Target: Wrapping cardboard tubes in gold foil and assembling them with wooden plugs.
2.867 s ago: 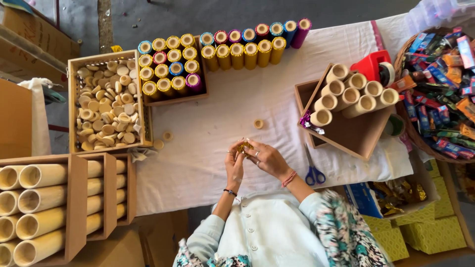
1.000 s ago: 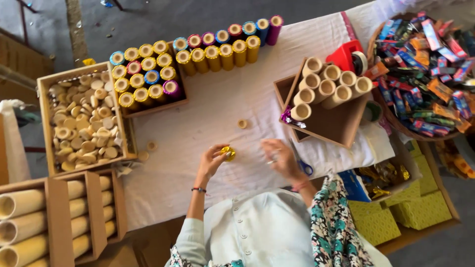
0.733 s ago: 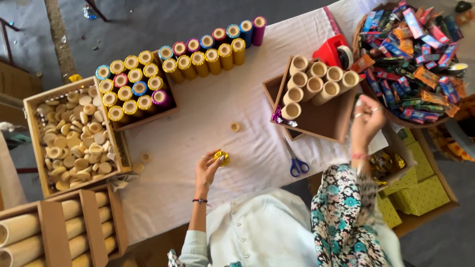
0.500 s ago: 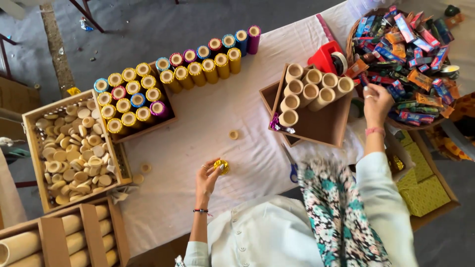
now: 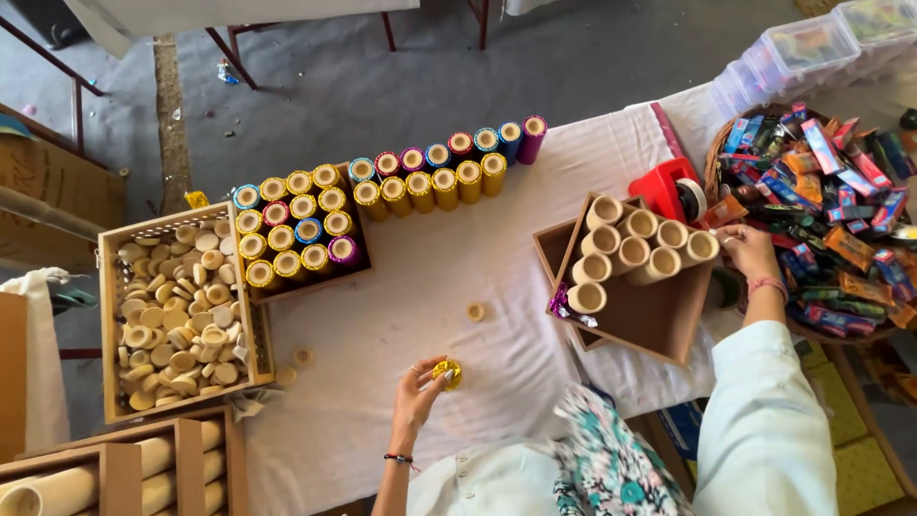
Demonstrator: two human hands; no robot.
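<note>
My left hand (image 5: 420,390) rests on the white tablecloth (image 5: 401,306) with its fingers closed around a small gold foil-wrapped tube (image 5: 447,373). My right hand (image 5: 750,253) is stretched out to the right, at the edge of a round basket of colourful wrapped sweets (image 5: 821,205). Its fingers touch the wrappers there, and whether it holds one I cannot tell. Between the hands stands a tilted cardboard box (image 5: 659,315) with several plain cardboard tubes (image 5: 630,250) stacked inside.
Finished tubes with coloured foil rims (image 5: 382,196) stand in rows at the back. A wooden crate of round cardboard caps (image 5: 177,315) is at left, long tubes (image 5: 105,473) below it. A red tape dispenser (image 5: 673,191) sits near the basket. A loose cap (image 5: 475,311) lies mid-table.
Both hands were together on the gold tube. Now the right hand has swung out to the sweets basket, while the left keeps the tube on the cloth. The view has shifted right.
</note>
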